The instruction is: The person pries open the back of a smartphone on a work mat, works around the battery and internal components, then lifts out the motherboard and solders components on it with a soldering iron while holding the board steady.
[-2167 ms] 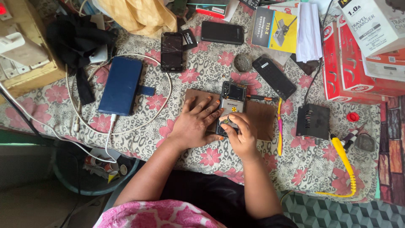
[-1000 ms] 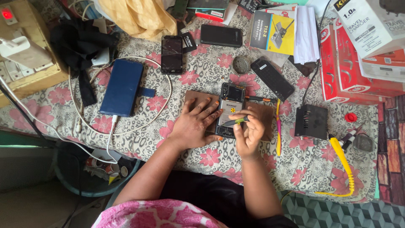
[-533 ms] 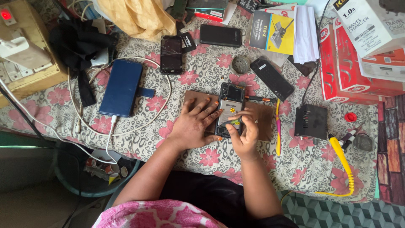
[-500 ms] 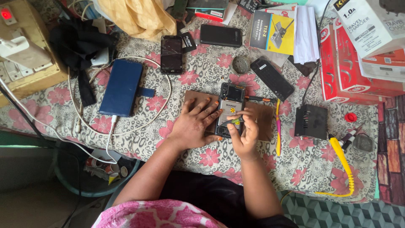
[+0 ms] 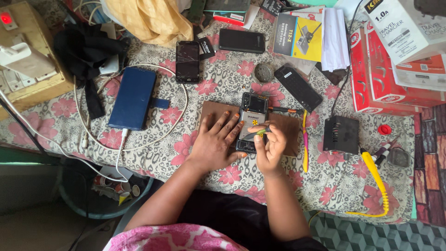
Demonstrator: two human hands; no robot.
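Note:
An opened phone with its back cover off lies on a brown mat in the middle of the flowered table. My left hand rests flat on the mat, fingers spread, touching the phone's left edge. My right hand pinches a small green-and-yellow tool whose tip lies over the lower half of the phone.
A blue phone on a white cable lies at the left, a cracked black phone and two more black phones further back. Red boxes, a black box, a yellow-handled tool and a yellow stick sit right.
My right hand has shifted a little over the phone's lower half, keeping hold of the small tool. My left hand stays flat on the mat.

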